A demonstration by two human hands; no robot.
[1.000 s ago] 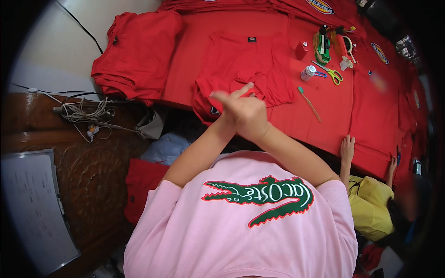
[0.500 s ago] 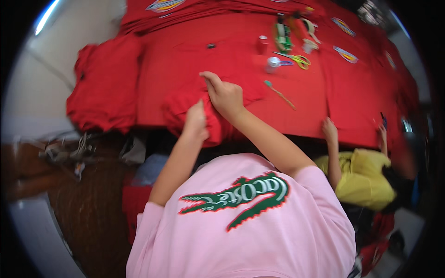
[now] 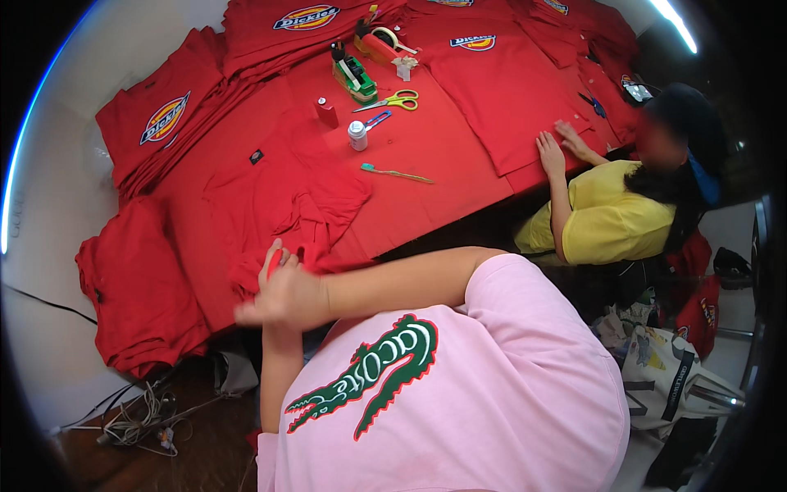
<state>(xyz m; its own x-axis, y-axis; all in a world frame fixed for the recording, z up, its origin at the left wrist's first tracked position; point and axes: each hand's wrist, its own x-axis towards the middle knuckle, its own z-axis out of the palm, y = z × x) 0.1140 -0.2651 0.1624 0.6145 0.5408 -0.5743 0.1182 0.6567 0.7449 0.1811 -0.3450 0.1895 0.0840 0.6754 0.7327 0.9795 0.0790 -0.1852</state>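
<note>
Red shirt (image 3: 299,193): at counter's (image 3: 393,217) near edge, toward left corner, bunched nearest edge.
Shirt feel: likely light, soft, limp, not fragile.
Shirt hold: flatter end, beside collar tag (image 3: 257,157).
Right hand (image 3: 291,299): blurred, over left hand (image 3: 275,256); cannot tell either grip, together or apart.

The person wears a loose, pale-pink T-shirt (image 3: 508,377) with a short right sleeve (image 3: 512,287). A green, reptile-shaped graphic (image 3: 375,369) — edged in jagged red, with white lettering — spans the front; the right forearm (image 3: 402,283) and right hand (image 3: 295,297) are bare.
</note>
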